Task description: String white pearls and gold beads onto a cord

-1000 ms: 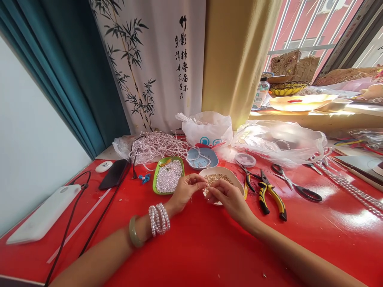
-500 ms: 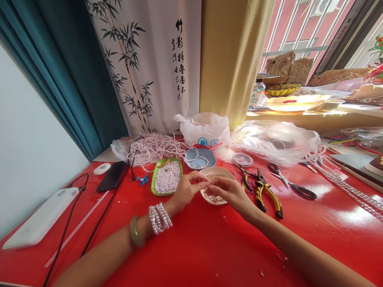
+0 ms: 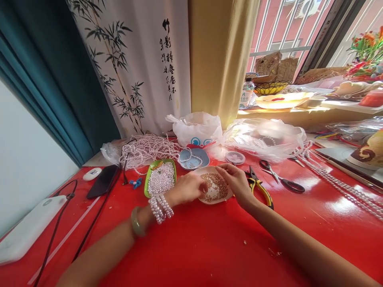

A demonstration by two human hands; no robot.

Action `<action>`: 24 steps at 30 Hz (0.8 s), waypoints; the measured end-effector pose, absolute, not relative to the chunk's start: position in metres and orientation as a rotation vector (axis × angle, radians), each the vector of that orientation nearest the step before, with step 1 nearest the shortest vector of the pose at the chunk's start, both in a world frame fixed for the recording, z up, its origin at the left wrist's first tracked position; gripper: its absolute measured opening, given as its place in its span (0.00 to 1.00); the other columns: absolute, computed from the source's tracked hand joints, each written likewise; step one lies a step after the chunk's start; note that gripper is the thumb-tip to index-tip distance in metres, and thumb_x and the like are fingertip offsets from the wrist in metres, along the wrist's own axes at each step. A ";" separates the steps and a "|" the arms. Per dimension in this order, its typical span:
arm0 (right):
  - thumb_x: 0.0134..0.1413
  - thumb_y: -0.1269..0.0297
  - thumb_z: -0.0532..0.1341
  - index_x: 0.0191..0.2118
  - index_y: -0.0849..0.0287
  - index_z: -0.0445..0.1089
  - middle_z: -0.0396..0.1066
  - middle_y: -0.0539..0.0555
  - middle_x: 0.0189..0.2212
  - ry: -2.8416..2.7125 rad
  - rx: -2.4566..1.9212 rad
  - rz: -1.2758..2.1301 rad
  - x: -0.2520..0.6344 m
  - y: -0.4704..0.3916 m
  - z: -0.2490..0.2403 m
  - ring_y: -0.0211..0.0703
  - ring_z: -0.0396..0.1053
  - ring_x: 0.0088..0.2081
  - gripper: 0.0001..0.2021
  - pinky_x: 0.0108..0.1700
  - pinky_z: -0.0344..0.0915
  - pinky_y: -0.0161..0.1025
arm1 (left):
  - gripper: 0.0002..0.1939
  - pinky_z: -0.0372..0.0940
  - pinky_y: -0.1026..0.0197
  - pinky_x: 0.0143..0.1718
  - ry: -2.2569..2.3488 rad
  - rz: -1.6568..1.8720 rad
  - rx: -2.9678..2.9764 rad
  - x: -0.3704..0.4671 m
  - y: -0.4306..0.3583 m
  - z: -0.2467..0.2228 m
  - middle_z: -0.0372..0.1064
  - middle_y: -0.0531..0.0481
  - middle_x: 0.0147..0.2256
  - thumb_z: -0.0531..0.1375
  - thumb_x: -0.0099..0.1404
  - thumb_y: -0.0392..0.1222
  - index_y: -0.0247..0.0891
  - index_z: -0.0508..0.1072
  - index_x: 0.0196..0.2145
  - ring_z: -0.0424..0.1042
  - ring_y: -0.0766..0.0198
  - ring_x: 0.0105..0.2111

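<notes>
My left hand (image 3: 190, 188) reaches over the left side of a pale dish (image 3: 214, 202). Its fingers are curled together, with the tips down at the small gold beads (image 3: 220, 185); what they pinch, if anything, is hidden. Above the dish's right rim, my right hand (image 3: 235, 182) has thumb and fingers pressed together on something too small to make out. White pearl beads (image 3: 161, 179) fill a green tray (image 3: 146, 187) just left of my left hand. A pearl bracelet (image 3: 161, 209) and a green bangle (image 3: 137, 223) circle my left wrist.
Yellow-black pliers (image 3: 265, 193) and scissors (image 3: 278, 178) lie right of my right hand. Behind stand a blue dish (image 3: 202, 155), a spool (image 3: 235, 158), plastic bags (image 3: 266, 139) and heaped pearl strands (image 3: 149, 147). A phone (image 3: 103, 181) and cables lie left.
My hands were together above the dish and are now apart. The left has lowered to the gold beads; the right has drawn up to the dish's right rim. The camera view has shifted right.
</notes>
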State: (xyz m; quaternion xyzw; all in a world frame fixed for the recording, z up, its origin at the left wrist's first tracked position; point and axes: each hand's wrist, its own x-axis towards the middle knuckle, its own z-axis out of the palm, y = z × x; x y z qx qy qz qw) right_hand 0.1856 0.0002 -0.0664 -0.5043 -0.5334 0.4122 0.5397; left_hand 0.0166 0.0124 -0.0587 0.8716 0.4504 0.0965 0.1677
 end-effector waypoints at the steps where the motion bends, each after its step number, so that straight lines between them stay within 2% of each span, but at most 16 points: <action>1: 0.42 0.54 0.59 0.27 0.60 0.65 0.61 0.46 0.17 -1.249 -1.207 0.969 0.187 0.001 -0.066 0.32 0.58 0.18 0.13 0.20 0.55 0.31 | 0.09 0.57 0.64 0.33 1.256 0.225 2.486 0.019 0.013 -0.058 0.69 0.54 0.31 0.60 0.47 0.41 0.48 0.73 0.30 0.65 0.61 0.37; 4: 0.42 0.54 0.59 0.28 0.60 0.65 0.62 0.46 0.16 -1.221 -1.198 0.985 0.189 0.003 -0.066 0.33 0.61 0.18 0.13 0.21 0.58 0.31 | 0.07 0.56 0.64 0.31 1.235 0.133 2.489 0.023 0.014 -0.055 0.70 0.56 0.31 0.59 0.48 0.41 0.47 0.73 0.29 0.66 0.63 0.35; 8: 0.43 0.55 0.58 0.28 0.61 0.65 0.66 0.49 0.23 -1.196 -1.146 0.998 0.190 0.004 -0.065 0.36 0.67 0.24 0.13 0.24 0.62 0.31 | 0.07 0.55 0.65 0.31 1.229 0.097 2.502 0.024 0.012 -0.054 0.70 0.55 0.29 0.58 0.47 0.41 0.45 0.74 0.27 0.66 0.63 0.33; 16: 0.48 0.58 0.55 0.32 0.60 0.65 0.69 0.55 0.34 -1.214 -1.031 0.749 0.199 0.007 -0.056 0.42 0.68 0.39 0.10 0.34 0.67 0.37 | 0.04 0.51 0.65 0.25 1.122 0.355 2.494 0.022 0.011 -0.064 0.69 0.52 0.22 0.59 0.45 0.38 0.42 0.74 0.20 0.65 0.63 0.25; 20: 0.49 0.59 0.55 0.32 0.60 0.64 0.69 0.56 0.33 -1.239 -1.002 0.780 0.202 0.008 -0.054 0.42 0.68 0.39 0.10 0.34 0.68 0.37 | 0.04 0.50 0.64 0.24 1.171 0.433 2.385 0.020 0.011 -0.066 0.69 0.52 0.23 0.59 0.45 0.38 0.41 0.74 0.21 0.65 0.63 0.26; 24: 0.47 0.59 0.57 0.31 0.60 0.64 0.70 0.54 0.31 -1.220 -1.031 0.847 0.199 0.004 -0.052 0.39 0.70 0.32 0.09 0.31 0.67 0.36 | 0.04 0.53 0.63 0.27 1.267 0.582 2.103 0.022 0.014 -0.065 0.70 0.50 0.25 0.58 0.46 0.38 0.38 0.72 0.22 0.65 0.63 0.27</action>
